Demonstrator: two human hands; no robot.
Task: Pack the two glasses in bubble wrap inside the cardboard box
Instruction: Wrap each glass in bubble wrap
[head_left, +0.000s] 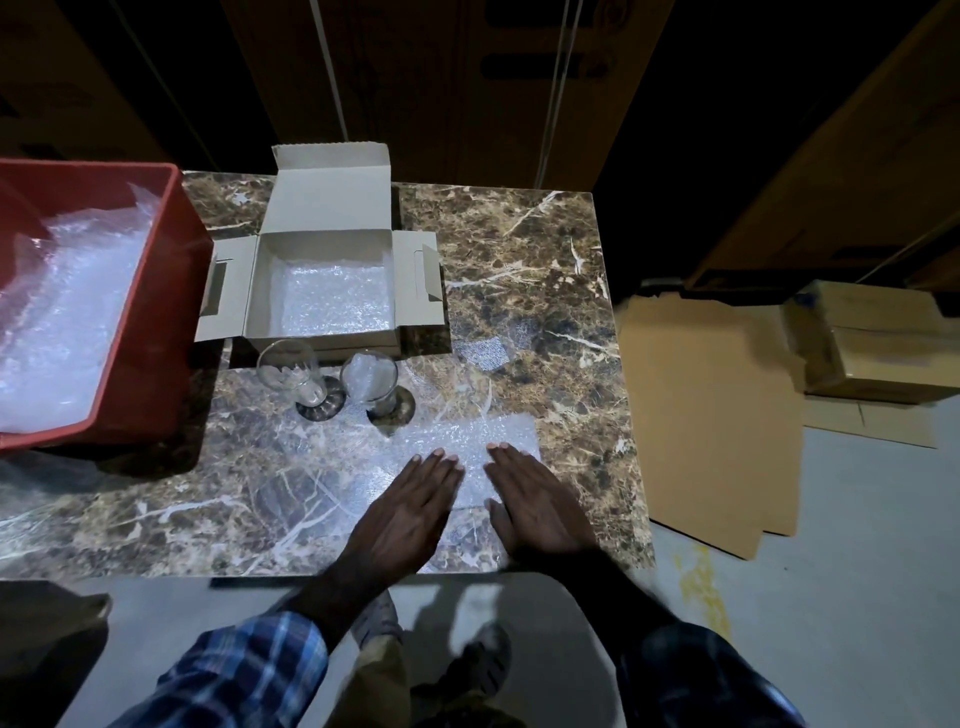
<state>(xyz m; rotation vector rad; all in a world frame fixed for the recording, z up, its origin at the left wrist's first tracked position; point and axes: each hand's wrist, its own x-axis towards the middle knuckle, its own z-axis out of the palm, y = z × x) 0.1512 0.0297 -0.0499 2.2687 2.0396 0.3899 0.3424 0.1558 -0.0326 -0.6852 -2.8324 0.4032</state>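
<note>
Both hands — left hand (410, 506), right hand (530, 501) — lay flat, fingers straight, on the bubble wrap sheet (467, 441) near the table's (545, 249) front edge — a tug could topple the glasses (332, 379).

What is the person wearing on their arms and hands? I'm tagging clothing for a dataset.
Both forearms are covered by long sleeves of a blue plaid shirt with lighter blue and white check lines: the left sleeve looks brighter, the right sleeve lies in shadow. The left hand and the right hand are bare: no gloves, and no rings or watch show.
</note>
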